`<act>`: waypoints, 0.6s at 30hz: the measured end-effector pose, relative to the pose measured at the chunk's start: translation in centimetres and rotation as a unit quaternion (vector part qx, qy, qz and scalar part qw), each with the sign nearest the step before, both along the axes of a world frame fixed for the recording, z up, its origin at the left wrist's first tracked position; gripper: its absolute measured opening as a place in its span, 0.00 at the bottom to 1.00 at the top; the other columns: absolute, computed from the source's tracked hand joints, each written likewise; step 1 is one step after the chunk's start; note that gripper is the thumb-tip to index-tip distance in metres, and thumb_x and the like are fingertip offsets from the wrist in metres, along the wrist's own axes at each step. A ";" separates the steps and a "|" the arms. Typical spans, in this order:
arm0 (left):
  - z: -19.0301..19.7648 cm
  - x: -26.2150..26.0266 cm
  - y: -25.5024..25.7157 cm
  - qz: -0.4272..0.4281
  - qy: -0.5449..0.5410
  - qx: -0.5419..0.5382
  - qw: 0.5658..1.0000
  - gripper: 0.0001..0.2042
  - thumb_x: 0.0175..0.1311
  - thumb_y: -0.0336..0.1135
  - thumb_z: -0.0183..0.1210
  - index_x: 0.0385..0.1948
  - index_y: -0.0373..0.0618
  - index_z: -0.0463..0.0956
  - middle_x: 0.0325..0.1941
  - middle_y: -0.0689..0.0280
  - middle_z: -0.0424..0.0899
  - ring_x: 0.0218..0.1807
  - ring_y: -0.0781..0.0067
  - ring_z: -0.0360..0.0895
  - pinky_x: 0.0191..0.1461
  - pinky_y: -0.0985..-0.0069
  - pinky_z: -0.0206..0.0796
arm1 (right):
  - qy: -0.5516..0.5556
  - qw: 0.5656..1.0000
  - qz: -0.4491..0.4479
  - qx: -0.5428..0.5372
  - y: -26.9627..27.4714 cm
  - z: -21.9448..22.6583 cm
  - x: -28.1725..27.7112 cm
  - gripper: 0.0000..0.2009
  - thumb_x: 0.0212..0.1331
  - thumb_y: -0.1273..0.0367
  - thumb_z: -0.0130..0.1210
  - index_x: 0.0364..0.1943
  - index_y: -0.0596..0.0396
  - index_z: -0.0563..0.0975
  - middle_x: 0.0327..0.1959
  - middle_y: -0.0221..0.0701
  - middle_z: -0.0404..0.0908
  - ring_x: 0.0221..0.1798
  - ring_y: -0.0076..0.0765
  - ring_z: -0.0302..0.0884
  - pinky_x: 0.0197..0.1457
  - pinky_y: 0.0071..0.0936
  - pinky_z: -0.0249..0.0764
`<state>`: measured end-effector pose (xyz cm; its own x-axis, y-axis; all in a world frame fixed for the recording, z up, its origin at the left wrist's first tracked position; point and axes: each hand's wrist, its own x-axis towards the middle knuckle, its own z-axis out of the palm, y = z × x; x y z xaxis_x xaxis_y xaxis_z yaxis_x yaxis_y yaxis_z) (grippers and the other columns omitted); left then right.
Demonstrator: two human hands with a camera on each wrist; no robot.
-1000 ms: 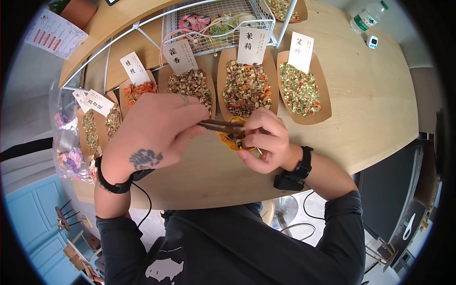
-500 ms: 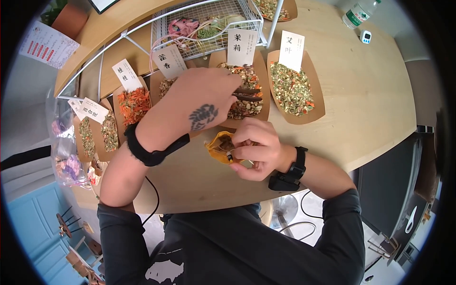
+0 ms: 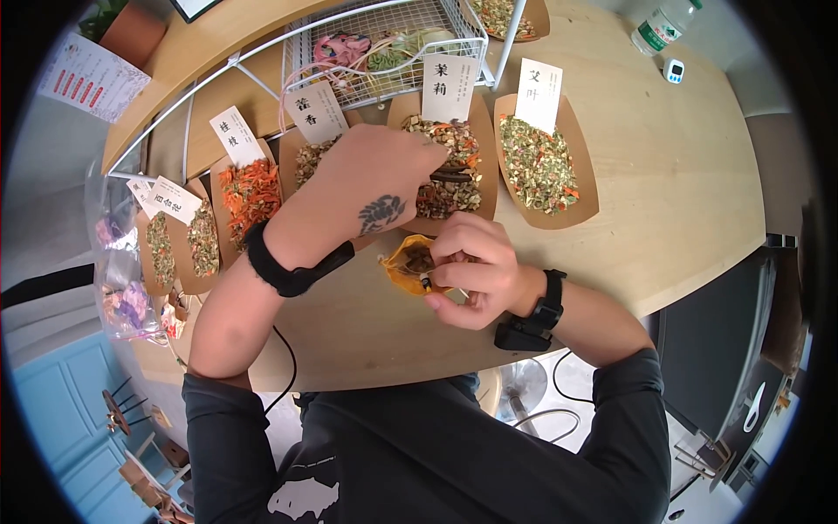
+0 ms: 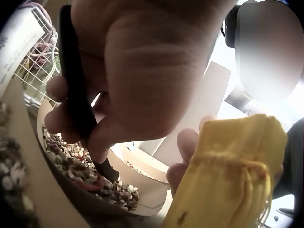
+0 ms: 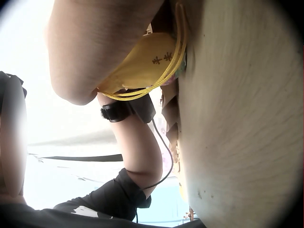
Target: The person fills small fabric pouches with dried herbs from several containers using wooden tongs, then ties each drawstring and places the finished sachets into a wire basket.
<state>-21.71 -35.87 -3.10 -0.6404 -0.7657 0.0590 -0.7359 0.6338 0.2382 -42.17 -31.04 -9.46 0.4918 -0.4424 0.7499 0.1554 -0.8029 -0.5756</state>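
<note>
Dark tongs (image 3: 454, 175) are gripped in my left hand (image 3: 371, 179), their tips down among mixed dried herbs (image 3: 448, 199) in the paper tray labelled 茉莉. In the left wrist view, fingers and thumb curl round the tongs (image 4: 76, 80), whose tips touch the herbs (image 4: 85, 178). My right hand (image 3: 478, 271) pinches the rim of a yellow cloth pouch (image 3: 400, 272) just in front of that tray. The pouch's mouth is open, with brown bits inside. Yellow cords (image 5: 175, 61) hang from the pouch (image 5: 142, 59) in the right wrist view.
More labelled herb trays stand either side, including one of green herbs (image 3: 541, 170) and one of orange shreds (image 3: 250, 194). Behind are a white wire basket (image 3: 384, 87) and shelf. A bottle (image 3: 656, 33) and small timer (image 3: 673, 71) are at the back right.
My left hand has moved the tongs from over the pouch, back and to the right, into the 茉莉 tray. The right hand still holds the pouch, almost in the same place.
</note>
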 end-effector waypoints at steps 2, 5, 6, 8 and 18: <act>1.0 0.8 0.6 0.008 0.015 -0.011 1.000 0.06 0.60 0.29 0.65 0.35 0.41 0.77 0.32 0.57 0.82 0.35 0.45 0.82 0.39 0.56 0.72 | 0.000 1.000 -0.005 0.005 0.0 0.0 0.0 0.10 0.44 0.71 0.72 0.25 0.53 0.78 0.36 0.32 0.75 0.29 0.38 0.72 0.28 0.32 0.67; 3.2 2.7 1.9 0.015 0.074 -0.031 0.997 0.08 0.62 0.31 0.66 0.37 0.42 0.78 0.31 0.58 0.81 0.36 0.45 0.80 0.38 0.56 0.70 | -0.003 1.000 -0.011 0.015 -0.1 -0.3 -0.1 0.10 0.44 0.71 0.72 0.25 0.53 0.78 0.36 0.32 0.74 0.30 0.37 0.72 0.29 0.32 0.67; 4.4 3.5 2.4 0.025 0.061 -0.016 0.998 0.09 0.60 0.32 0.69 0.39 0.43 0.80 0.30 0.60 0.80 0.36 0.48 0.80 0.37 0.58 0.68 | -0.003 1.000 -0.012 0.017 -0.1 -0.4 -0.1 0.10 0.44 0.71 0.72 0.25 0.53 0.79 0.36 0.31 0.74 0.30 0.37 0.71 0.29 0.31 0.67; 6.4 4.8 4.0 0.044 0.096 0.031 0.994 0.10 0.58 0.32 0.71 0.38 0.43 0.81 0.29 0.61 0.81 0.35 0.49 0.80 0.36 0.59 0.68 | -0.002 1.000 -0.015 0.019 -0.1 -0.5 -0.2 0.10 0.44 0.71 0.72 0.25 0.53 0.79 0.36 0.31 0.74 0.30 0.36 0.71 0.29 0.31 0.67; 7.7 5.4 6.1 0.058 0.086 0.108 0.989 0.08 0.60 0.32 0.68 0.38 0.45 0.81 0.31 0.59 0.81 0.35 0.48 0.81 0.37 0.57 0.70 | -0.001 1.000 -0.015 0.016 -0.1 -0.5 -0.1 0.09 0.45 0.71 0.72 0.25 0.53 0.79 0.36 0.31 0.74 0.30 0.36 0.72 0.29 0.31 0.66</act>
<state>-16.30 -29.75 4.61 -0.5422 -0.8402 -0.0139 -0.7380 0.4682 0.4859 -42.28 -31.12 -9.98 0.4761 -0.4808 0.7363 0.1324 -0.7885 -0.6005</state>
